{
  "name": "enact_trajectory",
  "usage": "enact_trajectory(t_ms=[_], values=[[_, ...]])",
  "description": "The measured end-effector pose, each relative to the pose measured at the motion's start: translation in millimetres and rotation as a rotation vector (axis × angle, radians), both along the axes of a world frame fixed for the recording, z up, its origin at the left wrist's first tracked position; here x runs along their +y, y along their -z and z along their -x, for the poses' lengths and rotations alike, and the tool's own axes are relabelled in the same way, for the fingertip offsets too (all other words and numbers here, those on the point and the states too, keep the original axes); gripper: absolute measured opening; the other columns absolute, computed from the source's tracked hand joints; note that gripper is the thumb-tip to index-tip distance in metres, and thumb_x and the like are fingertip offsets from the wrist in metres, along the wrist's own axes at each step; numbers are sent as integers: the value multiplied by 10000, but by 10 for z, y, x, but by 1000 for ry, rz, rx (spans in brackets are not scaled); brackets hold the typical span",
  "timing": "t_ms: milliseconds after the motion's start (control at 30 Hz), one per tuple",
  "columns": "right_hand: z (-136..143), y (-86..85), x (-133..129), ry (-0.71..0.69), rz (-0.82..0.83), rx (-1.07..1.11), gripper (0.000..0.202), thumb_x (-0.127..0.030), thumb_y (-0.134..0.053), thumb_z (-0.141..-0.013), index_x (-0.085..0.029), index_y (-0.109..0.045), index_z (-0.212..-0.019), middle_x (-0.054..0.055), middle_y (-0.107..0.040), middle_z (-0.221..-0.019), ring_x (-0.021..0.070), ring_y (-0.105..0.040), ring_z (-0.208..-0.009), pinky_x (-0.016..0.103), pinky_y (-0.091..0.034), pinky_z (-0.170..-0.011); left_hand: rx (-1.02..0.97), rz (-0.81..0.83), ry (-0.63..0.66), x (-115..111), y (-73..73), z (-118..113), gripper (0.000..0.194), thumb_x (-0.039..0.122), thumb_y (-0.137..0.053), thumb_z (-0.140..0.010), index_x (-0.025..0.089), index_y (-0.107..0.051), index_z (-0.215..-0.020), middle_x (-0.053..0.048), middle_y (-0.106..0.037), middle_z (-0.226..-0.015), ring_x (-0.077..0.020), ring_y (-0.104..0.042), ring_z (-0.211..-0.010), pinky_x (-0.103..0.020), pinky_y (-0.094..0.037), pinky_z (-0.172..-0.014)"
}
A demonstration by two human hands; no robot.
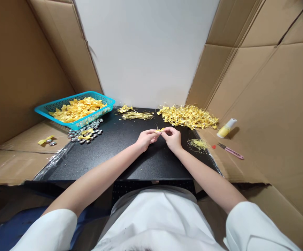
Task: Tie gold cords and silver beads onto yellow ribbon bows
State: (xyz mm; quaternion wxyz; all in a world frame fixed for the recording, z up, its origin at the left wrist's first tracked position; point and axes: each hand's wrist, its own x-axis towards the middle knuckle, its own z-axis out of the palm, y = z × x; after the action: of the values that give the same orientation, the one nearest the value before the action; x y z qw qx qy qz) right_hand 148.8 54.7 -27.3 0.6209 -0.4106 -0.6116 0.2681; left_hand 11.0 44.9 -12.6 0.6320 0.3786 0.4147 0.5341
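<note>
Over the middle of the black tabletop (96,164), my left hand (147,139) and my right hand (172,137) meet at the fingertips. Both pinch a small yellow ribbon bow (160,129), mostly covered by the fingers. A thin strand sticks up from it. Just beyond my hands lies a bundle of yellow ties (137,115), with a few bows (125,109) behind it. To the right of that is a large heap of yellow bows with strands (188,116). Yellow thread scraps (198,144) lie near my right wrist.
At the back left stands a turquoise basket (43,111) of yellow bows. Silver beads (74,135) are spread before it. On cardboard at left are a loose bow (46,140) and beads. At right are a spool of yellow thread (226,128) and pink snips (233,152). Cardboard walls (269,90) enclose the sides.
</note>
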Motion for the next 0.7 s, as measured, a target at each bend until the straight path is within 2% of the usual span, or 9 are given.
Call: enact_trajectory(t_ms=[300, 467, 700], values=[[-20, 14, 20, -15, -16, -9, 102, -292, -683, -675, -191, -677, -666, 43, -698, -745, 187, -648, -705, 329, -530, -706, 129, -80, -14, 7, -11, 19, 448, 304, -908, -359, 117, -740, -730, -33, -644, -665, -89, -524, -620, -209, -360, -542], [-15, 12, 17, -20, -31, -22, 100, -297, -673, -680, -199, -673, -657, 41, -699, -745, 186, -647, -704, 328, -532, -697, 128, -42, 20, 11, -46, 29, 426, 317, -905, -368, 99, -731, -689, -21, -594, -588, -67, -467, -566, -203, -302, -498], [-22, 8, 10, -30, -58, -41, 92, -282, -653, -684, -199, -686, -659, 50, -699, -756, 193, -654, -711, 335, -538, -685, 190, -69, 14, 35, -58, 42, 377, 306, -885, -402, 104, -722, -675, -14, -596, -573, -75, -477, -562, -217, -324, -522]])
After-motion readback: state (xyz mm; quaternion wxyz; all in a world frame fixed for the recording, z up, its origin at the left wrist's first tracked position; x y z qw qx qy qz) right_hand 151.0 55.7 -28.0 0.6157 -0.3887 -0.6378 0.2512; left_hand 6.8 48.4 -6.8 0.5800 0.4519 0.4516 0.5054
